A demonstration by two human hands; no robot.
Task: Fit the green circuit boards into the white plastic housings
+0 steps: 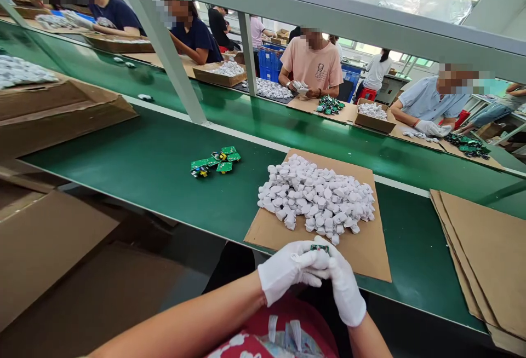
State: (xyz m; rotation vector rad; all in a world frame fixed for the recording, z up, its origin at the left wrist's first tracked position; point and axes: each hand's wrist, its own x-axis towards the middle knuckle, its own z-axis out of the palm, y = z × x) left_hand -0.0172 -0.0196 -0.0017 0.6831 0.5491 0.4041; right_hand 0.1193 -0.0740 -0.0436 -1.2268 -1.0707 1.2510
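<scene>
Both of my hands wear white gloves and meet in front of my body, just off the near edge of the cardboard sheet (365,257). My left hand (285,270) is closed around a small white plastic housing (321,260), its thumb along the side. A small green circuit board (319,248) shows at the top of that housing. From the other side, my right hand (345,284) grips the same housing, fingers curled; the gloves partly hide it. Beyond the hands, a large pile of white plastic housings (316,194) lies on the cardboard.
Several loose green circuit boards (216,161) lie on the green bench (164,166) to the left. Stacked cardboard sheets (485,259) are at right, a cardboard box (61,111) at left. A metal frame (164,40) crosses above; co-workers sit beyond the green conveyor belt (263,122).
</scene>
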